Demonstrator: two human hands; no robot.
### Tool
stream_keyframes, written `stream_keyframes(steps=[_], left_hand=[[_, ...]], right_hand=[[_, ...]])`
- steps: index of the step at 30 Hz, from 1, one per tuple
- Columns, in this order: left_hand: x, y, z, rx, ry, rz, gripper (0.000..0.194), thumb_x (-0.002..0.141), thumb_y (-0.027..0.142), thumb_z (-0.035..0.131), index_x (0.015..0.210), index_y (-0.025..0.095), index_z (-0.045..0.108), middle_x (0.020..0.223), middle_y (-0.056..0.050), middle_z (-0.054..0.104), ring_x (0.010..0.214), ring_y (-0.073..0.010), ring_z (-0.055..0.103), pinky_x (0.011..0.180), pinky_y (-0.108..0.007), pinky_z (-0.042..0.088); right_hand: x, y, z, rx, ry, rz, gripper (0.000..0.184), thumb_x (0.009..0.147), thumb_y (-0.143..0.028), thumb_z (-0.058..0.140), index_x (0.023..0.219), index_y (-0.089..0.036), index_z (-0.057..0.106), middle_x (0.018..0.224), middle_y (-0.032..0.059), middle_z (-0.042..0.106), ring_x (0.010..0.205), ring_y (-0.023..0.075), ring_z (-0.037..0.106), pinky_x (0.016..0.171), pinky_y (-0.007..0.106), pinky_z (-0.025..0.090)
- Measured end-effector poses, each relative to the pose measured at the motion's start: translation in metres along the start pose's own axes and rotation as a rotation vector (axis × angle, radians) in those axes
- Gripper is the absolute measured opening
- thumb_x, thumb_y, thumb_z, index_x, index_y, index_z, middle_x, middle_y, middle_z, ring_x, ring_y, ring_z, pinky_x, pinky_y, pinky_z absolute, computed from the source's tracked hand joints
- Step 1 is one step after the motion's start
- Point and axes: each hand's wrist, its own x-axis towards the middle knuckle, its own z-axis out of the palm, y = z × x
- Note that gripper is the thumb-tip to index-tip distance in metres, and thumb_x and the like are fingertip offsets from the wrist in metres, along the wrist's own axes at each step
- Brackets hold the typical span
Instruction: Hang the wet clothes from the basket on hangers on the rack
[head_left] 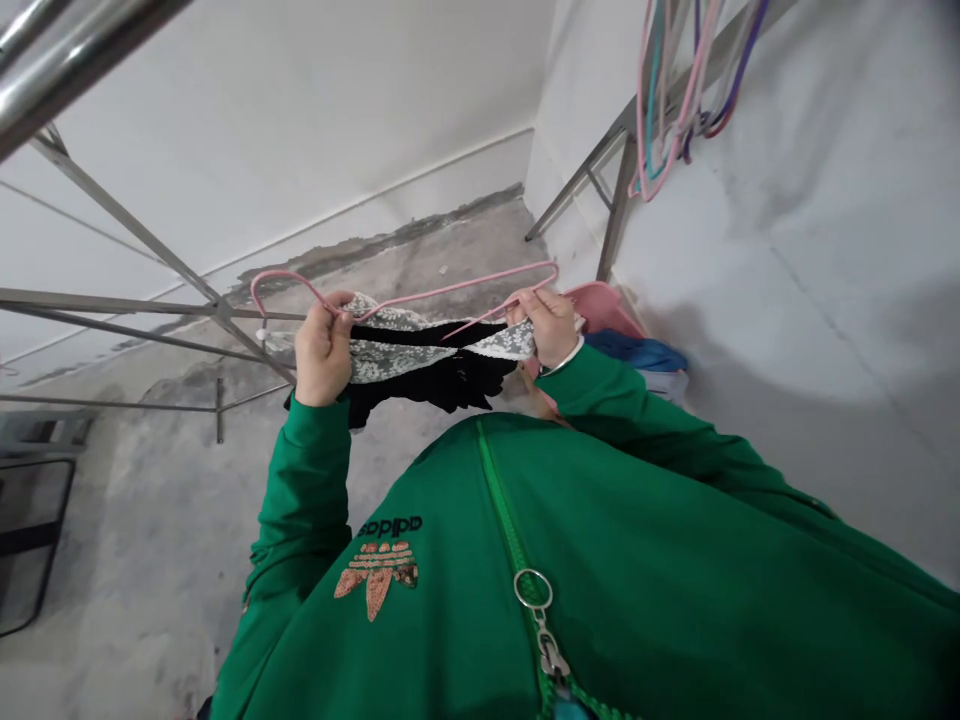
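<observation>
A pink clothes hanger (465, 283) lies across a black garment with white lace edging (409, 362), held up in front of my body. My left hand (324, 350) is closed around the hanger near its hook and the garment's left edge, thumb on top. On the other side my right hand (549, 325) pinches the lace at the garment's right edge, beside one end of the hanger. Between my hands the lace band is stretched out and looks twisted near the middle. Black cloth hangs below it. My fingers partly hide how garment and hanger meet.
Metal rack bars (150, 225) cross the left side. At the upper right, several coloured hangers (675, 110) hang from another metal frame (611, 220). A pink basin (600, 305) with blue cloth (637, 350) is beyond my right arm. White walls meet a grey concrete floor (150, 520).
</observation>
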Motion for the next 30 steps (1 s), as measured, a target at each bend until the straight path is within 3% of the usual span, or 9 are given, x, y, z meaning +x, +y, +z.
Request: stream_keyframes(steps=[3, 5, 7, 9, 16, 20, 23, 26, 30], left_hand=[[0.0, -0.005, -0.008, 0.025, -0.028, -0.02, 0.04, 0.095, 0.051, 0.038, 0.094, 0.018, 0.06, 0.079, -0.002, 0.061, 0.076, -0.0146, 0.059, 0.077, -0.027, 0.049], [-0.001, -0.011, -0.014, 0.045, -0.051, -0.043, 0.038, 0.093, 0.05, 0.04, 0.088, 0.018, 0.06, 0.073, -0.001, 0.06, 0.071, -0.0141, 0.057, 0.072, -0.026, 0.049], [-0.002, -0.015, -0.019, 0.062, -0.09, -0.059, 0.035, 0.091, 0.048, 0.043, 0.083, 0.018, 0.059, 0.07, 0.0, 0.06, 0.068, -0.0143, 0.057, 0.069, -0.026, 0.048], [-0.003, -0.016, -0.022, 0.07, -0.143, -0.065, 0.031, 0.09, 0.044, 0.045, 0.081, 0.019, 0.059, 0.069, -0.001, 0.061, 0.067, -0.0147, 0.057, 0.067, -0.026, 0.048], [-0.007, -0.004, -0.026, 0.17, -0.334, 0.008, 0.027, 0.086, 0.04, 0.046, 0.076, 0.019, 0.061, 0.076, -0.005, 0.066, 0.069, -0.0185, 0.061, 0.067, -0.029, 0.048], [-0.005, 0.005, -0.011, 0.335, -0.101, 0.024, 0.029, 0.088, 0.04, 0.047, 0.071, 0.019, 0.058, 0.074, -0.006, 0.063, 0.073, -0.0202, 0.062, 0.069, -0.03, 0.047], [0.001, 0.005, -0.001, 0.28, 0.053, 0.023, 0.029, 0.091, 0.039, 0.043, 0.076, 0.019, 0.058, 0.079, -0.007, 0.064, 0.079, -0.0203, 0.063, 0.073, -0.03, 0.047], [0.003, 0.0, 0.0, 0.172, 0.073, 0.029, 0.029, 0.093, 0.04, 0.042, 0.079, 0.02, 0.058, 0.08, -0.005, 0.064, 0.08, -0.0182, 0.063, 0.074, -0.029, 0.048], [0.002, -0.001, -0.003, 0.106, 0.018, 0.068, 0.029, 0.091, 0.04, 0.044, 0.076, 0.02, 0.057, 0.081, -0.005, 0.066, 0.079, -0.0171, 0.062, 0.072, -0.028, 0.048]], right_hand=[[0.007, 0.0, -0.026, -0.318, -0.273, -0.218, 0.047, 0.086, -0.065, 0.049, 0.084, -0.02, 0.062, 0.07, 0.0038, 0.063, 0.071, 0.0202, 0.06, 0.076, 0.041, 0.048], [0.015, -0.005, -0.046, -0.596, -0.497, -0.395, 0.04, 0.084, -0.059, 0.056, 0.083, -0.021, 0.066, 0.085, 0.0068, 0.069, 0.093, 0.0263, 0.061, 0.096, 0.051, 0.038], [0.024, -0.013, -0.06, -0.814, -0.645, -0.489, 0.028, 0.087, -0.048, 0.055, 0.086, -0.023, 0.067, 0.088, 0.0062, 0.07, 0.105, 0.0287, 0.057, 0.102, 0.056, 0.029], [0.031, -0.02, -0.07, -0.933, -0.704, -0.525, 0.021, 0.09, -0.037, 0.051, 0.091, -0.024, 0.067, 0.091, 0.0056, 0.07, 0.109, 0.028, 0.054, 0.1, 0.055, 0.03], [0.051, -0.036, -0.078, -0.943, -0.67, -0.604, 0.02, 0.091, -0.033, 0.047, 0.091, -0.023, 0.065, 0.091, 0.0059, 0.068, 0.097, 0.0232, 0.056, 0.091, 0.048, 0.04], [0.041, -0.064, -0.06, -0.758, -0.633, -0.648, 0.022, 0.093, -0.031, 0.042, 0.1, -0.023, 0.062, 0.097, 0.0075, 0.067, 0.098, 0.0219, 0.059, 0.088, 0.044, 0.047], [0.03, -0.083, -0.048, -0.659, -0.594, -0.686, 0.036, 0.094, -0.037, 0.047, 0.127, -0.023, 0.051, 0.127, 0.0106, 0.058, 0.121, 0.0246, 0.053, 0.1, 0.046, 0.045], [0.033, -0.081, -0.05, -0.758, -0.483, -0.66, 0.058, 0.093, -0.045, 0.049, 0.143, -0.019, 0.035, 0.145, 0.0158, 0.042, 0.135, 0.0283, 0.041, 0.108, 0.049, 0.04], [0.049, -0.051, -0.058, -0.954, -0.557, -0.591, 0.056, 0.091, -0.05, 0.049, 0.135, -0.015, 0.047, 0.13, 0.0175, 0.056, 0.123, 0.0332, 0.049, 0.103, 0.054, 0.04]])
